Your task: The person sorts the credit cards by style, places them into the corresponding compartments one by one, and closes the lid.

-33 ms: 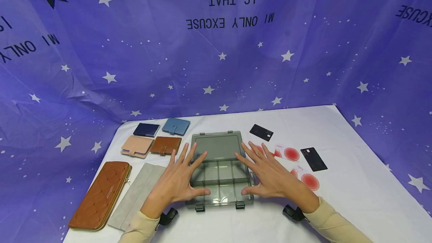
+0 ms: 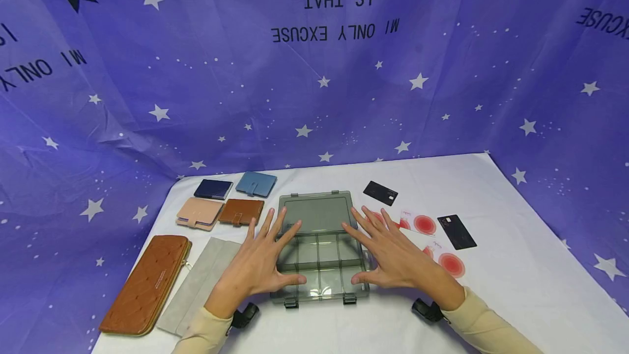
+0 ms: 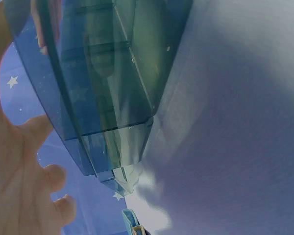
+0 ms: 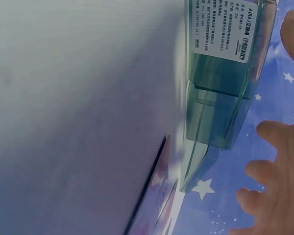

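A grey translucent compartment box [image 2: 319,264] stands on the white table, its lid [image 2: 315,214] folded back on the far side. My left hand [image 2: 262,258] hovers at the box's left edge with fingers spread. Mirroring it, my right hand [image 2: 393,250] is spread over the right edge, partly covering some red-and-white cards. Both thumbs reach over the front compartments, which hold nothing. In the left wrist view the fingers of the left hand [image 3: 19,171] stand beside the box wall [image 3: 108,98]. A white printed label [image 4: 223,29] shows on the box's side in the right wrist view.
To the left lie a brown zip wallet [image 2: 147,285], a grey wallet [image 2: 199,283] and small card holders in navy [image 2: 213,189], blue [image 2: 257,184], pink [image 2: 200,212] and brown [image 2: 241,211]. At right are black cards [image 2: 457,232] and red-and-white cards [image 2: 423,224]. A purple star-printed cloth [image 2: 314,97] hangs behind.
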`<state>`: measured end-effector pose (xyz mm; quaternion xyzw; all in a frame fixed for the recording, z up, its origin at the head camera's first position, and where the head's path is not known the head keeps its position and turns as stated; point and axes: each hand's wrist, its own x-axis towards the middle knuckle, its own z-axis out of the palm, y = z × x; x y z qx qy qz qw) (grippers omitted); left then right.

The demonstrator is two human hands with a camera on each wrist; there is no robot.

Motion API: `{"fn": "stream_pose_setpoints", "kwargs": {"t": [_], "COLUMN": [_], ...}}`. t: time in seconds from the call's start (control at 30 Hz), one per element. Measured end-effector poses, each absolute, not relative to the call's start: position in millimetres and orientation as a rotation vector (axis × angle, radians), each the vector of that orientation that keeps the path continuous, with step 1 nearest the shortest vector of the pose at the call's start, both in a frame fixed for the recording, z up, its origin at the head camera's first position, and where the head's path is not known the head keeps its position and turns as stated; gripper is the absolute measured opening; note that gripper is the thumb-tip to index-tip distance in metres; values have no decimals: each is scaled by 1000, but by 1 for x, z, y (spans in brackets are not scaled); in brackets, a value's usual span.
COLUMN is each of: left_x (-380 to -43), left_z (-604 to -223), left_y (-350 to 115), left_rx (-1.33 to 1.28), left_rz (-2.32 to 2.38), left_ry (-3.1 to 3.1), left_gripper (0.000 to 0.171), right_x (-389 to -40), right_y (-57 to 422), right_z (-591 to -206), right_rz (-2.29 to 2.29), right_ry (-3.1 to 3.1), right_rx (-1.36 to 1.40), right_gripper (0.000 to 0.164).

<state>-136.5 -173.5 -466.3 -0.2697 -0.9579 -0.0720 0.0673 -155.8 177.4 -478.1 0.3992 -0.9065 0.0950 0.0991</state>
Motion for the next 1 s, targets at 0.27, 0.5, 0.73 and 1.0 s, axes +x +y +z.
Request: {"fn": "stream_pose_setpoints", "kwargs": {"t": [0.27, 0.5, 0.73, 1.0], "left_x": [-136, -135, -134, -124], "left_z": [-465, -461, -454, -454], "left_y": [-174, -181, -194, -214], "left_rx": [-813, -822, -959, -1044], "left_rz": [-244, -268, -480, -682], "left_ry": [-2878, -2878, -2918, -2893], "left_gripper": [114, 115, 117, 110], "right_x": [-157, -162, -174, -201], "right_y": [181, 183, 194, 219], "right_z": [-476, -474, -466, -463], "right_rz": [270, 278, 377, 392], "right_ry": [-2658, -2660, -2692, -2730], "right_rx": [1163, 1156, 1061, 940], "right_gripper": [106, 104, 96, 72]}}
